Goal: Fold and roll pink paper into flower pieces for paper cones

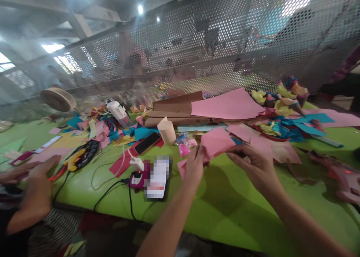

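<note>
Because it looks like a thin, folded sheet, the pink paper should handle as light, pliable and easily creased or torn; its edges and corners seem the best places to take hold. It is raised above the green bench, with the left grip pinching its lower left edge. The right grip has fingertips at its right corner; I cannot tell whether they close on it. Beyond, a beige roll stands upright and a lit phone lies leftward.
</note>
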{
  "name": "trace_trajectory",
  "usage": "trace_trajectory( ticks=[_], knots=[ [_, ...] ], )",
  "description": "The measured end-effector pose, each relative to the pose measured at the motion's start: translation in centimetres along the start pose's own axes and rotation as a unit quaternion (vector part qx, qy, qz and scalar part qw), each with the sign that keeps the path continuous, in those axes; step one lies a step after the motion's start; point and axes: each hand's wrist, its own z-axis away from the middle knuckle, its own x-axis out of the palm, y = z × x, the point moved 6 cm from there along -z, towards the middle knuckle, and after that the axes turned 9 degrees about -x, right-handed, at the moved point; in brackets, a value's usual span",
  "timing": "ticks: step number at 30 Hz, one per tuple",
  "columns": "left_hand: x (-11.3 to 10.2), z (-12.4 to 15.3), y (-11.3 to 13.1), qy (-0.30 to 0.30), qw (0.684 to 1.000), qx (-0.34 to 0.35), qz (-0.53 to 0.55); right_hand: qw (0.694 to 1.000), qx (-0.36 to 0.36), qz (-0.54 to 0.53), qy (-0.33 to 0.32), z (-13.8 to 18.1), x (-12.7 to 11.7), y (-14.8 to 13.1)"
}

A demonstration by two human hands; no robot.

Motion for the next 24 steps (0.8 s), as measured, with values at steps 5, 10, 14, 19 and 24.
trace_trajectory(
  ticks=[5, 10, 14, 19, 24],
  knots=[
    [0.6, 0.8, 0.4, -0.005, 1.000, 0.022, -0.006, 0.999, 0.020, 0.018, -0.045, 0.5, 2.4, 0.6],
    [0.9, 1.0, 0.3, -0.026, 0.999, 0.014, -0.019, 0.999, 0.040, 0.015, -0.014, 0.6, 2.2, 1.9],
    [1.1, 1.2, 0.9, -0.037, 0.997, 0.060, -0.043, 0.997, 0.074, -0.006, -0.008, 0.8, 2.2, 2.3],
    [1.2, 0.9, 1.2, -0.034, 0.994, 0.095, -0.041, 0.992, 0.113, -0.048, 0.000, 1.0, 2.2, 1.9],
    [1.5, 1.0, 1.0, -0.030, 0.992, 0.110, -0.060, 0.971, 0.179, -0.158, 0.010, 1.1, 2.6, 2.7]
  ],
)
